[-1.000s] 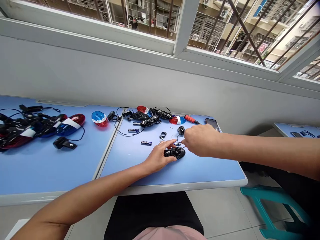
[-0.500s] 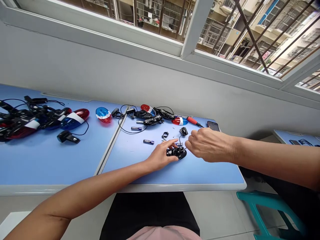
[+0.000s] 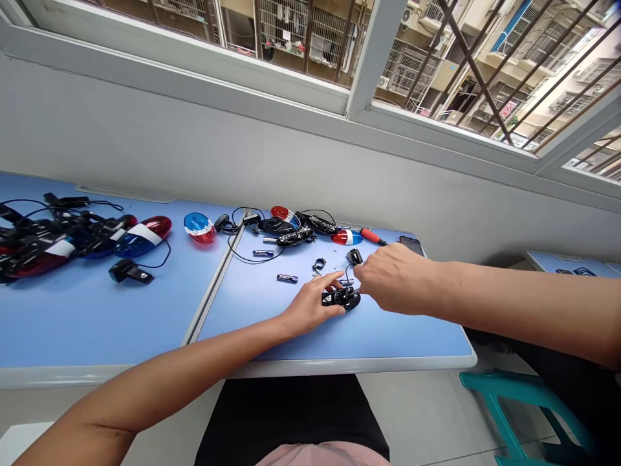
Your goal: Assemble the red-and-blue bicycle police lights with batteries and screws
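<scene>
A black glossy light housing (image 3: 347, 299) lies on the blue table with its inside facing up. My left hand (image 3: 315, 303) is closed round its left end, thumb on the near side and fingers on the far side. My right hand (image 3: 388, 275) is a fist just right of the housing, its fingers pinched close to the housing's right end; what they hold is hidden. A thin cable runs from the housing to a small black clip part (image 3: 354, 257) behind. A black ring clamp (image 3: 319, 265) and a battery (image 3: 287, 278) lie beyond my left hand.
Another battery (image 3: 262, 253) lies farther back. Behind are black housings (image 3: 295, 236), red-and-blue lenses (image 3: 346, 237), a red-handled screwdriver (image 3: 372, 235) and a phone (image 3: 411, 245). A heap of bike lights (image 3: 53, 243) covers the left table. A green stool (image 3: 514, 388) stands at right.
My right hand has turned slightly at the wrist and shifted a little left, close to the housing. My left hand keeps its grip. The whole view has tilted slightly.
</scene>
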The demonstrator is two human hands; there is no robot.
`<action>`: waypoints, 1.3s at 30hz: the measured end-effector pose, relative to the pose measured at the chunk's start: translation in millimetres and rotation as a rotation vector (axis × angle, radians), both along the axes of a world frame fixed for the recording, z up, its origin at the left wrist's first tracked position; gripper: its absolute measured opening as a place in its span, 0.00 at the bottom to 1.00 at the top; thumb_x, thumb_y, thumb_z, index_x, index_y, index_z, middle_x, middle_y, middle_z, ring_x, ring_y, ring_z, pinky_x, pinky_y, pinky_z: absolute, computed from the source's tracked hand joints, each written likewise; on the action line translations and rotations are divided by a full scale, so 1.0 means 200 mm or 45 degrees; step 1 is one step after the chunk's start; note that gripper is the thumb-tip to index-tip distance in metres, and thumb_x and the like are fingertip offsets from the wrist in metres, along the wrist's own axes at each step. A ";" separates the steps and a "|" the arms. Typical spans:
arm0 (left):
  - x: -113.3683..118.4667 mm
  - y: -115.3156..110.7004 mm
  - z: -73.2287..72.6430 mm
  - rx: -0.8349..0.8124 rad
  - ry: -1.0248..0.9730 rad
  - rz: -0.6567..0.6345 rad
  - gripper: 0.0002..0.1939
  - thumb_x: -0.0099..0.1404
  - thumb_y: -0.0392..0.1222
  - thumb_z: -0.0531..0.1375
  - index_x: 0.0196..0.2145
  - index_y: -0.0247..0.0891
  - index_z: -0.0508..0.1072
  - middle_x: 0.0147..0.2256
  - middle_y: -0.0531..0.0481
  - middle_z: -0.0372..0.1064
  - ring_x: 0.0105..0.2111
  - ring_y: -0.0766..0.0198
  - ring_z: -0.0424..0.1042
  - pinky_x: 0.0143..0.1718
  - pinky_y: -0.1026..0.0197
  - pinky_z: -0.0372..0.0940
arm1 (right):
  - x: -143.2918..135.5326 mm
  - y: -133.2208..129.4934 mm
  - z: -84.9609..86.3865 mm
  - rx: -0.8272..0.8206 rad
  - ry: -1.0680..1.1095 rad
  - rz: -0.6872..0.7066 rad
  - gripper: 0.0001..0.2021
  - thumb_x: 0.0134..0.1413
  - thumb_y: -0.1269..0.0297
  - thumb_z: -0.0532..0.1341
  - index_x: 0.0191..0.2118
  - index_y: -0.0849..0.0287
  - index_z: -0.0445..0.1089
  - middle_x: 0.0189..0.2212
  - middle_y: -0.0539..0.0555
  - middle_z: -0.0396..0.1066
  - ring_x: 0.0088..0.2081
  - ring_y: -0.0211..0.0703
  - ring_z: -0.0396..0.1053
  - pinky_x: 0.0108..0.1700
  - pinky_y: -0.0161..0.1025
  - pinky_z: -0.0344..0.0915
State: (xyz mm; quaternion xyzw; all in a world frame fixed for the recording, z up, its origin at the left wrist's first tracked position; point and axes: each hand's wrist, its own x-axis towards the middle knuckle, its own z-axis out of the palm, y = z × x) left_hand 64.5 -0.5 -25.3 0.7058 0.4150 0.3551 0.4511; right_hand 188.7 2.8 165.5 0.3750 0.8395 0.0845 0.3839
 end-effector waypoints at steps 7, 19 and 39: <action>0.00 0.01 -0.03 0.010 -0.061 0.001 0.37 0.53 0.33 0.68 0.60 0.42 0.65 0.46 0.48 0.73 0.47 0.55 0.70 0.48 0.56 0.63 | 0.09 -0.03 -0.04 0.066 -0.013 0.312 0.09 0.50 0.81 0.57 0.34 0.64 0.72 0.25 0.58 0.74 0.29 0.45 0.69 0.26 0.38 0.47; -0.01 0.03 -0.01 -0.079 -0.033 0.001 0.38 0.52 0.35 0.67 0.61 0.41 0.65 0.47 0.47 0.73 0.46 0.55 0.70 0.48 0.55 0.63 | 0.16 -0.03 0.13 0.279 0.229 -0.103 0.07 0.52 0.69 0.61 0.25 0.58 0.72 0.20 0.56 0.71 0.27 0.46 0.69 0.28 0.38 0.49; -0.16 0.23 -0.05 -1.023 -0.775 -0.194 0.35 0.53 0.48 0.71 0.56 0.37 0.68 0.45 0.41 0.72 0.33 0.59 0.75 0.29 0.63 0.69 | 0.46 0.38 -0.96 0.240 2.393 -0.661 0.20 0.46 0.51 0.65 0.21 0.54 0.55 0.47 0.56 0.72 0.50 0.54 0.63 0.50 0.49 0.61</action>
